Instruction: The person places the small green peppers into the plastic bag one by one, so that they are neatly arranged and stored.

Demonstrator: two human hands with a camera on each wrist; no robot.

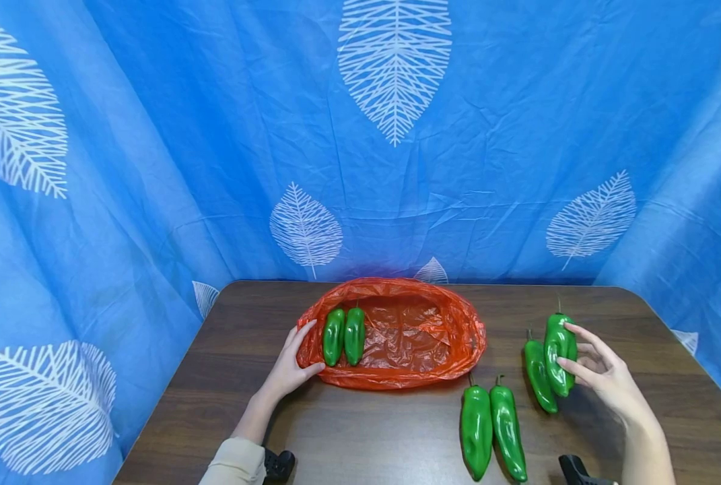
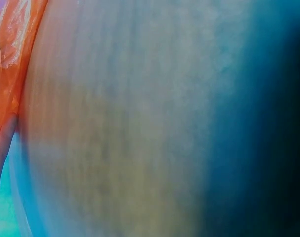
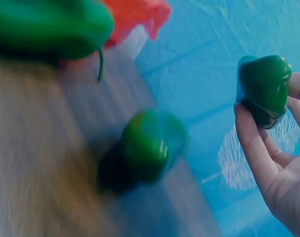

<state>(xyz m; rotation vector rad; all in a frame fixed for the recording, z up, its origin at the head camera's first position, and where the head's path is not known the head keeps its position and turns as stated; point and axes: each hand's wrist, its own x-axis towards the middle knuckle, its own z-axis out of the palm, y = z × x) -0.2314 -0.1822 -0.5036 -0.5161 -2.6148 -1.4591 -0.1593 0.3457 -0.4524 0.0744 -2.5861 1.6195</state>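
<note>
A red plastic bag lies spread open on the table, with two green peppers side by side in its left end. My left hand holds the bag's left end, thumb at the near side and fingers at the far side. In the left wrist view only one finger shows against the bag. Between thumb and fingers, my right hand grips a green pepper, stem up, at the right of the table. Another green pepper lies just left of it.
Two more green peppers lie side by side near the bag's right front. The brown wooden table carries everything. Behind it hangs a blue curtain with white leaf prints. Much of the left wrist view is blurred.
</note>
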